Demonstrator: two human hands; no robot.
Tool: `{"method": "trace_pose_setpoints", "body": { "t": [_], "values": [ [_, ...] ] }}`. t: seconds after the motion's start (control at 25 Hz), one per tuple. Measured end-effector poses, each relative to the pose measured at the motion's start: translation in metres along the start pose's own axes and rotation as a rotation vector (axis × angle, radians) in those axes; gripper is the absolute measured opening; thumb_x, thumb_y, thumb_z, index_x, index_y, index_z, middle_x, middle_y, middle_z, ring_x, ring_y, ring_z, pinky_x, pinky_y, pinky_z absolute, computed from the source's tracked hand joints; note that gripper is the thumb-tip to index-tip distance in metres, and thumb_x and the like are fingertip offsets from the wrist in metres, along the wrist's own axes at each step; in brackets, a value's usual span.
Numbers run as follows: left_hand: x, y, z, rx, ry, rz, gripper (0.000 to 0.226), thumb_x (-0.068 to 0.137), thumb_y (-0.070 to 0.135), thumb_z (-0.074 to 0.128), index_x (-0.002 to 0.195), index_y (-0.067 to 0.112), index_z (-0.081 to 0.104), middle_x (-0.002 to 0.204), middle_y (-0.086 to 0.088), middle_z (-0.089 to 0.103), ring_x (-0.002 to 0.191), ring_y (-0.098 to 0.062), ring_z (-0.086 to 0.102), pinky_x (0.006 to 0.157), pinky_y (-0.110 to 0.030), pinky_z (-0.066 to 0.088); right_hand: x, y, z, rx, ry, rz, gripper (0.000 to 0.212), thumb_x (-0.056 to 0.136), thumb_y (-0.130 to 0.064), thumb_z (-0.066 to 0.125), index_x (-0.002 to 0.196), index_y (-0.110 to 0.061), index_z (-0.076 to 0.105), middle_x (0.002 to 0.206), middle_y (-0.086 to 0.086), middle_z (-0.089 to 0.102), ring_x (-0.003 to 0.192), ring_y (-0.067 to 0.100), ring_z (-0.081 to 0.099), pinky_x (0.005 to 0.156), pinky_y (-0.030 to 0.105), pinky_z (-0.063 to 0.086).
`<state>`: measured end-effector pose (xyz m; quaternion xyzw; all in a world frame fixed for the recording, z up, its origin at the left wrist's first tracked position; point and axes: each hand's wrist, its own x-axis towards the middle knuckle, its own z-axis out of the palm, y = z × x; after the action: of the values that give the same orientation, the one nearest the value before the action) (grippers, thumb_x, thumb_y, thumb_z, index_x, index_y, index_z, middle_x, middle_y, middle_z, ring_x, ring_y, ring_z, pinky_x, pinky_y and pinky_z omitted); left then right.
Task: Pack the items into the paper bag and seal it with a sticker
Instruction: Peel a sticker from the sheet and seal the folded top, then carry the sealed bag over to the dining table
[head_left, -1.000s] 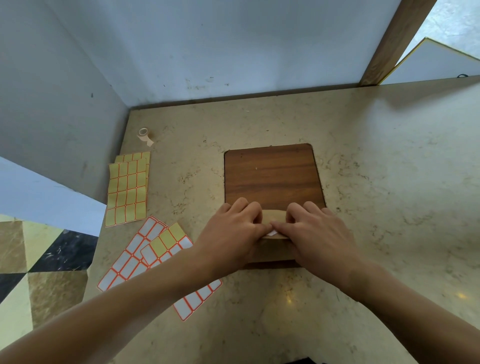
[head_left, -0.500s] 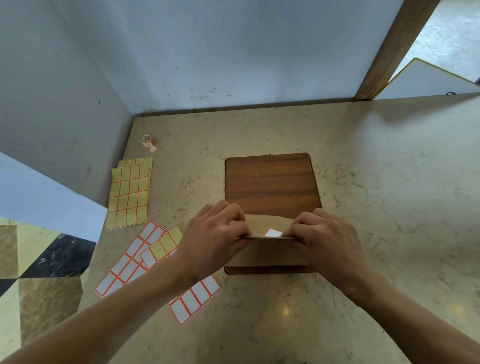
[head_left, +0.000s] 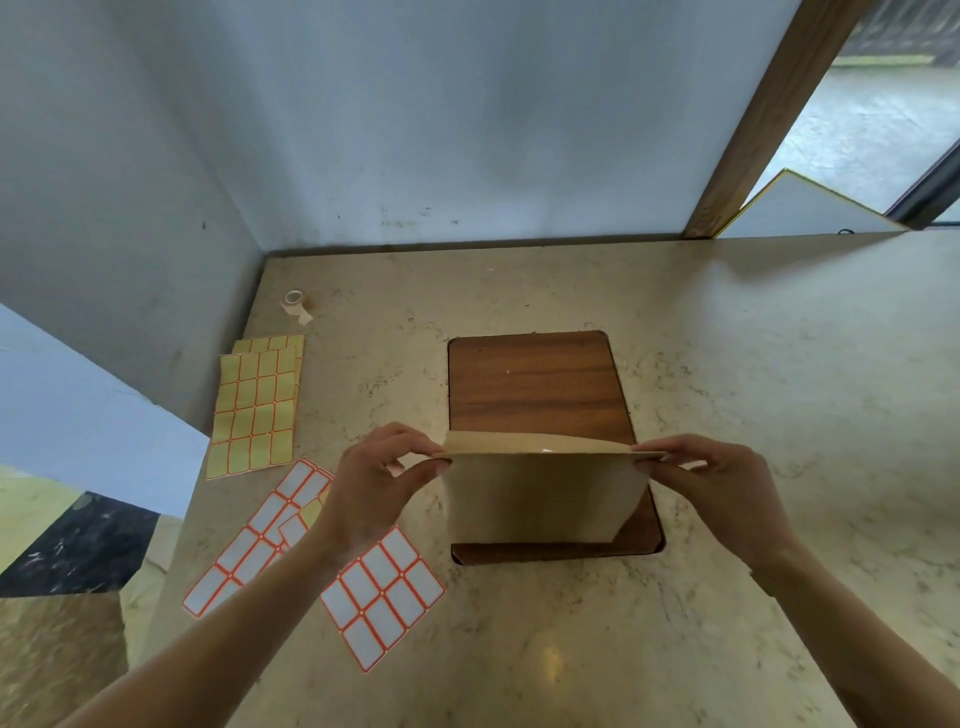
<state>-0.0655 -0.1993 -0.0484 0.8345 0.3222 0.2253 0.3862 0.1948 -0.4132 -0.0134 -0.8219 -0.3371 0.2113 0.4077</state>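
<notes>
A paper bag (head_left: 540, 493) stood lifted over the near half of a wooden board (head_left: 535, 384), held up by both hands at its top edge. The left hand (head_left: 374, 483) pinched the bag's top left corner, thumb on the near face and fingers curled over the far side; its grip was clenched on the paper. The right hand (head_left: 722, 493) held the top right corner the same way, grip closed on the bag. The top of the bag was folded over away from the person, and a small pale patch (head_left: 548, 450) showed on that fold; whether it was a sticker could not be told. The bag's lower edge hung close to the board's near end, and whether it touched the wood could not be told.

The board lay flat at the middle of the marble counter (head_left: 753, 364). At about nine o'clock from the board lay a yellow sheet of labels (head_left: 254, 410), with a second yellow sheet partly under it. At about seven o'clock from the bag lay white label sheets with orange borders (head_left: 382, 597), overlapping one another, the left forearm crossing above them. At about ten o'clock from the board, near the wall corner, sat a small roll of tape (head_left: 294, 302), well apart from the other things.
</notes>
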Motion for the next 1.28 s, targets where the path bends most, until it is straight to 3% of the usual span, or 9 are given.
{"method": "trace_pose_setpoints", "body": {
  "t": [0.12, 0.28, 0.56, 0.76, 0.88, 0.96, 1.04, 1.28],
  "values": [
    [0.000, 0.001, 0.004, -0.053, 0.043, 0.011, 0.012, 0.082, 0.019, 0.071, 0.093, 0.020, 0.074, 0.091, 0.009, 0.067, 0.086, -0.012, 0.062, 0.066, -0.033, 0.053, 0.000, -0.004, 0.006, 0.162, 0.032, 0.115, 0.015, 0.074, -0.013, 0.079, 0.078, -0.027, 0.079, 0.078, -0.007, 0.076, 0.076, 0.007, 0.067, 0.077, 0.026, 0.049],
    [0.004, 0.014, 0.000, -0.072, 0.114, 0.017, 0.014, 0.083, 0.010, 0.072, 0.092, 0.020, 0.072, 0.093, 0.007, 0.066, 0.087, -0.012, 0.061, 0.068, -0.032, 0.053, -0.003, -0.020, 0.001, 0.285, 0.063, 0.097, 0.015, 0.074, -0.005, 0.077, 0.079, -0.019, 0.079, 0.077, -0.002, 0.076, 0.076, 0.007, 0.069, 0.077, 0.023, 0.050],
    [-0.012, 0.051, -0.028, -0.092, 0.255, 0.006, 0.011, 0.087, 0.011, 0.067, 0.095, 0.018, 0.069, 0.092, 0.005, 0.069, 0.090, -0.013, 0.063, 0.074, -0.034, 0.053, -0.006, -0.055, -0.026, 0.306, -0.019, -0.114, 0.017, 0.076, -0.008, 0.075, 0.084, -0.022, 0.078, 0.080, -0.005, 0.075, 0.083, 0.005, 0.068, 0.079, 0.020, 0.048],
    [-0.063, 0.091, -0.050, -0.040, 0.451, -0.101, 0.010, 0.090, 0.018, 0.063, 0.093, 0.026, 0.068, 0.095, 0.015, 0.066, 0.091, 0.001, 0.058, 0.075, -0.013, 0.042, -0.011, -0.089, -0.041, 0.328, -0.163, -0.339, 0.019, 0.078, -0.008, 0.073, 0.086, -0.025, 0.075, 0.082, -0.011, 0.075, 0.083, 0.001, 0.067, 0.071, 0.013, 0.052],
    [-0.100, 0.108, -0.063, -0.046, 0.572, -0.134, 0.013, 0.089, 0.019, 0.064, 0.089, 0.032, 0.069, 0.095, 0.016, 0.068, 0.093, -0.003, 0.061, 0.077, -0.017, 0.045, -0.018, -0.110, -0.036, 0.371, -0.233, -0.439, 0.016, 0.077, -0.007, 0.074, 0.087, -0.020, 0.075, 0.081, -0.005, 0.074, 0.077, 0.002, 0.068, 0.069, 0.012, 0.052],
    [-0.134, 0.119, -0.071, -0.052, 0.689, -0.163, 0.015, 0.088, 0.015, 0.066, 0.088, 0.030, 0.069, 0.091, 0.015, 0.069, 0.088, -0.007, 0.063, 0.076, -0.019, 0.048, -0.028, -0.123, -0.027, 0.387, -0.305, -0.483, 0.016, 0.076, -0.007, 0.076, 0.085, -0.020, 0.075, 0.077, -0.008, 0.074, 0.072, 0.001, 0.068, 0.065, 0.011, 0.052],
    [-0.173, 0.126, -0.079, -0.052, 0.791, -0.221, 0.019, 0.087, 0.012, 0.069, 0.085, 0.031, 0.069, 0.079, 0.020, 0.069, 0.074, -0.002, 0.061, 0.067, -0.013, 0.044, -0.042, -0.139, -0.015, 0.390, -0.389, -0.531, 0.015, 0.076, -0.008, 0.077, 0.084, -0.021, 0.075, 0.075, -0.015, 0.074, 0.070, -0.002, 0.067, 0.063, 0.009, 0.050],
    [-0.312, 0.151, -0.104, 0.041, 1.057, -0.403, 0.011, 0.086, 0.010, 0.069, 0.090, 0.020, 0.072, 0.090, 0.004, 0.071, 0.073, 0.001, 0.061, 0.065, -0.009, 0.045, -0.107, -0.183, 0.049, 0.412, -0.673, -0.610, 0.015, 0.070, -0.011, 0.081, 0.085, -0.015, 0.078, 0.081, 0.001, 0.076, 0.082, 0.021, 0.070, 0.082, 0.034, 0.055]
  ]
}}
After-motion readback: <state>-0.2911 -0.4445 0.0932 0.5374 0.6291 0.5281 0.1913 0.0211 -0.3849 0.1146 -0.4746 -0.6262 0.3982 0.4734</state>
